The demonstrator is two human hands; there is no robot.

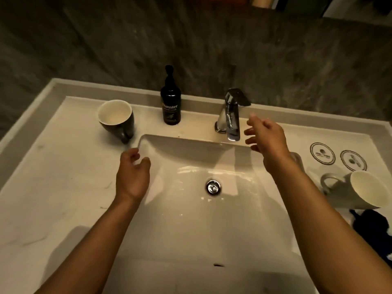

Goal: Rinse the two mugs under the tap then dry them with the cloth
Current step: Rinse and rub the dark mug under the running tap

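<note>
Both hands hold nothing: the left hand (132,175), loosely curled, hovers near the dark mug (116,117) far left. The right hand (266,135), fingers spread, is just beside the tap (232,115). The white mug (360,189) lies tipped at right, above the dark cloth (369,228).

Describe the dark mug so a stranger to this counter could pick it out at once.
Start at the white sink basin and go to its far left corner, left of the black pump bottle. The dark mug stands there upright, handle toward the viewer. Unlike the white mug on the right, it is dark outside and cream inside.
</note>
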